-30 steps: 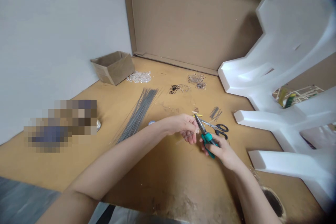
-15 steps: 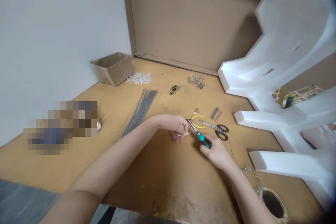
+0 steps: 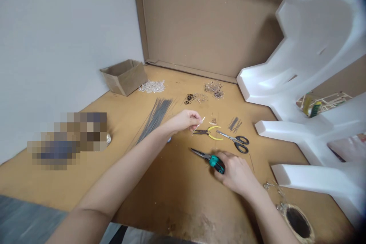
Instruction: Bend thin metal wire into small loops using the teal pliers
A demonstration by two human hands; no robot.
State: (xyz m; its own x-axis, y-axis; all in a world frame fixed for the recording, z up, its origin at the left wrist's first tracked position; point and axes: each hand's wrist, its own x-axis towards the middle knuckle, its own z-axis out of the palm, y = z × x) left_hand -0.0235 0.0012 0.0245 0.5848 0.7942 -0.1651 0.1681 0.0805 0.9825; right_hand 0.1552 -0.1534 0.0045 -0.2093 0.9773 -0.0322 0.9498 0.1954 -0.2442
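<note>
My left hand [image 3: 189, 121] is closed, its fingertips pinching a short thin piece of wire [image 3: 203, 119] that sticks out on both sides. Lower and to the right, my right hand [image 3: 236, 170] is wrapped round the teal and black handles of long-nose pliers [image 3: 214, 161]. Their jaws point left, low over the table. Between the hands lie yellow-handled pliers [image 3: 212, 132] with dark jaws, and black-handled scissors [image 3: 239, 143] just right of them. A bundle of long grey wires [image 3: 156, 116] lies beyond my left forearm.
An open cardboard box [image 3: 122, 78] stands at the back left beside a pile of clear rings [image 3: 152, 86]. Black rings [image 3: 189, 99] and small wire pieces [image 3: 214, 88] lie farther back. Short wires [image 3: 235, 124] lie near the white foam piece [image 3: 274, 127] on the right.
My left hand has moved up and away with the thin wire. My right hand has drawn the long-nose pliers back and down, turning their jaws farther left, away from my left hand.
</note>
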